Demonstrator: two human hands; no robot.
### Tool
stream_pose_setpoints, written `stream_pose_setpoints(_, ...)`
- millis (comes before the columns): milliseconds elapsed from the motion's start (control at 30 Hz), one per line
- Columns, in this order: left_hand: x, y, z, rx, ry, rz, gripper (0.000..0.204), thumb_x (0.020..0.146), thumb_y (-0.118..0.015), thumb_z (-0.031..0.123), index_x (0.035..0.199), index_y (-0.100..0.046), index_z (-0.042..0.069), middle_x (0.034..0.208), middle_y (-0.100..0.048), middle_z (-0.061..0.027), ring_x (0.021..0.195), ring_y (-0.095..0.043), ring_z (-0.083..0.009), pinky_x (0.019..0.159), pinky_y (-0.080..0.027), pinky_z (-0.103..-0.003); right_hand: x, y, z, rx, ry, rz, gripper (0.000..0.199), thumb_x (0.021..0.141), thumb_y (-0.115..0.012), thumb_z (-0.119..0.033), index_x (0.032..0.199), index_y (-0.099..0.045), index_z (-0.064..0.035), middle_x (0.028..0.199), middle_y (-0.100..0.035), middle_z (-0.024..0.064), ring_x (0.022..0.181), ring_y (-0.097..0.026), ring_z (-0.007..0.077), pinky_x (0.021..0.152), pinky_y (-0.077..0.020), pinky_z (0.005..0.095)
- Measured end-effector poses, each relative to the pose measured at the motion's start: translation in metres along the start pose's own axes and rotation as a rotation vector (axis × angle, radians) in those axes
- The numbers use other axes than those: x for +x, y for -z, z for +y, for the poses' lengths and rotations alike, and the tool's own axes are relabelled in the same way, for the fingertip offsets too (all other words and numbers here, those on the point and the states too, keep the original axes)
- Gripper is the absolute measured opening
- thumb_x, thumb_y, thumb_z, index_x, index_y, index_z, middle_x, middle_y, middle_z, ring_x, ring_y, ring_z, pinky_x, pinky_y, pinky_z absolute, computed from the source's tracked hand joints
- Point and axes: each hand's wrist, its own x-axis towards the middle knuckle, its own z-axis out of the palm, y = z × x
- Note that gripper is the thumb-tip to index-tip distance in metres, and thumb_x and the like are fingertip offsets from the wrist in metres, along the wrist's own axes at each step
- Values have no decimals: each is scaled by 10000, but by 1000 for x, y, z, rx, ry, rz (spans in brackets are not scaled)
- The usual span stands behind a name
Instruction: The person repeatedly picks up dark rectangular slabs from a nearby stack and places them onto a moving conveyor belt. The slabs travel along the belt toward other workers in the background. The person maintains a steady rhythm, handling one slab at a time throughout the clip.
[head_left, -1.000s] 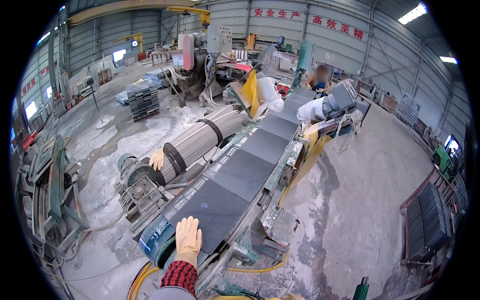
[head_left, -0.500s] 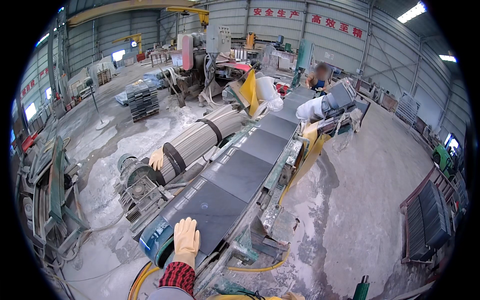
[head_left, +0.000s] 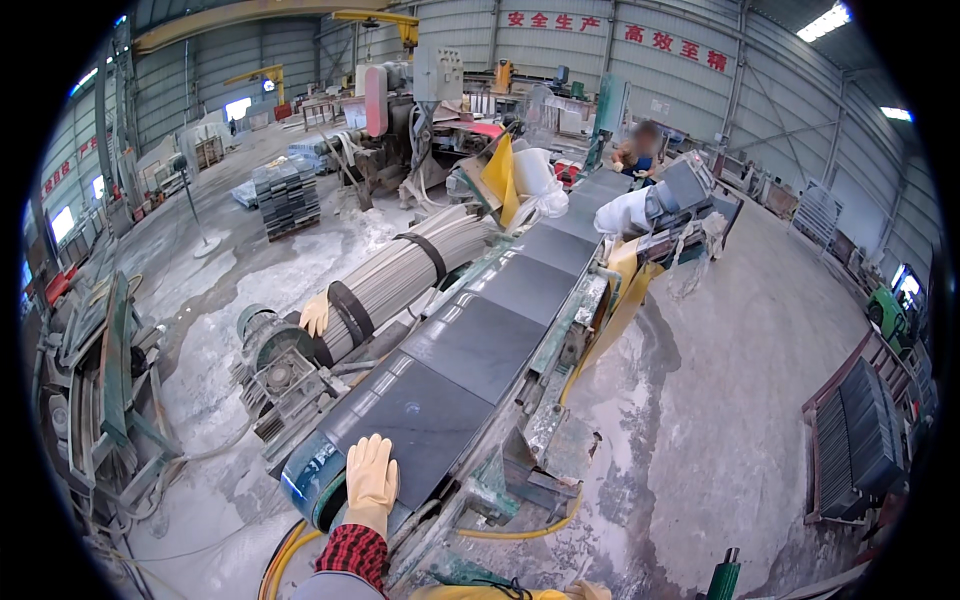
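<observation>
My left hand (head_left: 371,482), in a cream rubber glove below a red and black plaid cuff, lies flat at the near end of a belt conveyor. Its fingers are stretched out and rest at the edge of the nearest dark grey stone slab (head_left: 420,415). Further slabs (head_left: 488,335) lie end to end up the belt. Only a bit of my right hand (head_left: 588,591) shows at the bottom edge, beside something yellow at my body; its fingers are hidden. A loose cream glove (head_left: 315,315) lies on a strapped bundle of pale strips (head_left: 385,275) left of the conveyor.
An electric motor with gearbox (head_left: 283,375) sticks out left of the conveyor. Yellow hoses (head_left: 285,560) run by its near end. A co-worker (head_left: 637,155) stands at the far end. Dark slabs (head_left: 860,440) stand in a rack at right; stacked slabs (head_left: 287,198) stand back left.
The co-worker's hands at the far end have shifted a little. My left hand stays on the slab, and the slabs show no clear movement.
</observation>
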Motion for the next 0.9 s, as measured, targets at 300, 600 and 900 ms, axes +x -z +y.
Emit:
stream_pose_setpoints(300, -5, 3, -3, -11, 19, -21, 413, 888, -609, 192, 1281, -576, 70, 1370, -544, -166, 1320, -444, -384, 1148, -291, -504, -2, -1, 0, -9, -4, -4, 352, 1051, -435, -316, 1170, -650, -64, 945, -695, 147, 793, -652, 282, 690, -513, 418)
stream_pose_setpoints(600, -11, 6, -5, 2, 27, -36, 421, 889, -610, 193, 1291, -572, 73, 1379, -540, -163, 1323, -441, -385, 1155, -283, -505, -5, 2, 3, -12, 5, 2, 353, 1051, -436, -320, 1168, -654, -68, 933, -696, 145, 782, -652, 280, 680, -511, 419)
stream_pose_setpoints(900, -14, 9, -8, -3, 8, -21, 427, 877, -618, 180, 1286, -574, 65, 1369, -542, -171, 1313, -445, -392, 1144, -297, -509, -8, 4, 4, -18, 2, 8, 355, 1052, -437, -324, 1165, -659, -71, 921, -697, 144, 771, -652, 279, 669, -509, 420)
